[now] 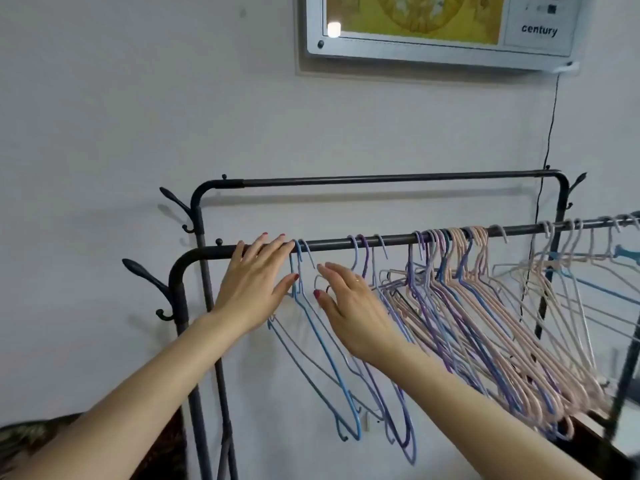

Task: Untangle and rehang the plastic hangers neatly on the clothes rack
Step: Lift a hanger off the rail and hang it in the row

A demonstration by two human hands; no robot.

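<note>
A black metal clothes rack has a front rail [332,243] and a higher back rail [381,179]. Thin plastic hangers hang on the front rail. A blue hanger [325,351] and a grey one [298,358] hang at the left. A few purple and lilac hangers [391,386] come after them. A dense bunch of pink, purple and blue hangers [491,327] crowds the middle. My left hand [254,280] lies flat against the rail's left end, fingers spread, thumb touching the blue hanger's neck. My right hand [349,303] is open just right of it, fingers near a hook.
Pale hangers [568,282] and a blue one hang at the rail's far right. Black coat hooks [145,275] stick out from the rack's left post. A framed panel [440,29] hangs on the wall above, with a thin black cord [549,133] running down.
</note>
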